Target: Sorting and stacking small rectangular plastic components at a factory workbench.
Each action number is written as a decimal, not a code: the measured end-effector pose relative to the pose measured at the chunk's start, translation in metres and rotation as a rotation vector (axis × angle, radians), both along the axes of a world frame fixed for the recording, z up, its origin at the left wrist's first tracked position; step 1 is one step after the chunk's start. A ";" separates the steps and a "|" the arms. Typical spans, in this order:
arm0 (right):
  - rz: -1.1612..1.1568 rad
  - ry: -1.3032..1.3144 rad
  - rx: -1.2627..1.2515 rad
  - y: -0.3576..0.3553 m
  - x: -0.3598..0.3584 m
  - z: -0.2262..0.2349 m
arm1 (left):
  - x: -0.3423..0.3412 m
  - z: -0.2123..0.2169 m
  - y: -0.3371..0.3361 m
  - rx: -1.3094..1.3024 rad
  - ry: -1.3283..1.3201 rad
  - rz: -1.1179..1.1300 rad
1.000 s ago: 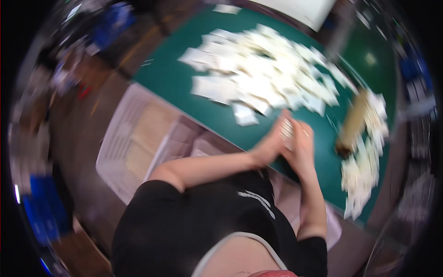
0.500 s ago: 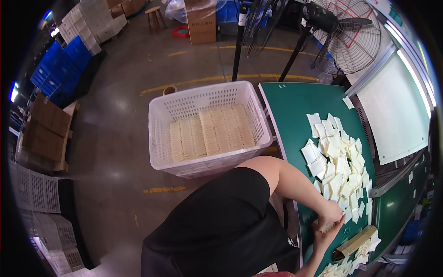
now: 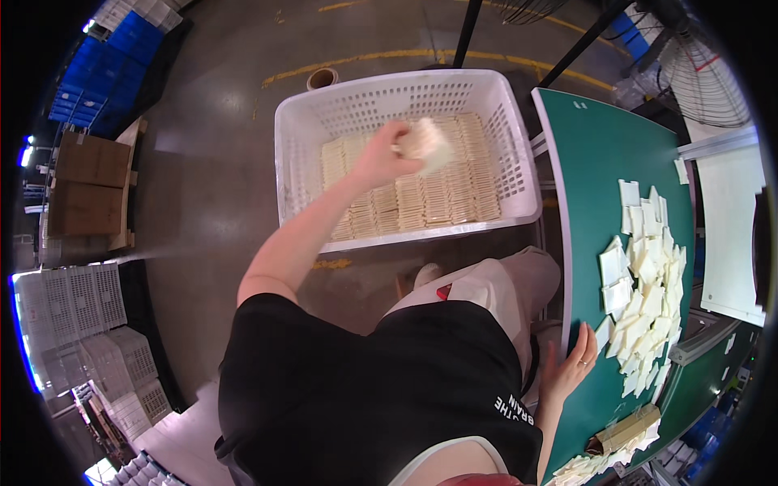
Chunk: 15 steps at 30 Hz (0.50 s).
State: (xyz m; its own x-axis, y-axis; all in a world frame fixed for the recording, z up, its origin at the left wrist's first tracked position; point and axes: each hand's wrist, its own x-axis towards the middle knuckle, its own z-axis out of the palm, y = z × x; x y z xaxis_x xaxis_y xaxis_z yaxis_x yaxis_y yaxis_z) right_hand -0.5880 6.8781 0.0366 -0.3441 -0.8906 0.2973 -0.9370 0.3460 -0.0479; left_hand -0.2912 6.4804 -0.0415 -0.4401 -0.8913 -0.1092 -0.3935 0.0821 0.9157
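At twelve o'clock, the left hand point(image 3: 381, 159) grips a blurred bunch of cream square pieces point(image 3: 434, 149) above a white perforated plastic crate point(image 3: 293, 166) holding packed cream rows point(image 3: 458, 198). At four o'clock, the right hand point(image 3: 570, 364) spreads its fingers over the edge of a green tabletop point(image 3: 604, 158); a loose pile of pale squares point(image 3: 644, 304) lies there at three o'clock.

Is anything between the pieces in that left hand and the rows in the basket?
Nothing visible: the left hand holds the blurred pale pieces over the open white basket, and no lid covers the visible packed rows.
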 end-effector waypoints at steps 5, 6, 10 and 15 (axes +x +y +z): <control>-0.010 0.064 0.036 -0.007 -0.004 -0.005 | 0.065 -0.136 0.004 0.018 -0.359 -0.013; -0.012 0.064 0.052 -0.008 -0.003 -0.007 | 0.068 -0.152 0.003 0.082 -0.392 -0.029; -0.034 0.139 0.068 -0.007 -0.002 -0.012 | 0.075 -0.192 -0.035 0.047 -0.418 0.171; -0.050 0.174 0.084 -0.009 0.000 -0.013 | 0.080 -0.187 -0.107 -0.212 -0.642 0.232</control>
State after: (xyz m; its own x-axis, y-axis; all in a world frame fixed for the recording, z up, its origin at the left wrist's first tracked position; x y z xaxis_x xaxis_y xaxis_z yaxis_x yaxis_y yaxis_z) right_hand -0.5879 6.8691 0.0238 -0.3386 -0.8980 0.2811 -0.9102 0.3884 0.1442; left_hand -0.2115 6.3735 -0.2287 -0.1432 -0.9849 -0.0972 -0.8783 0.0812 0.4711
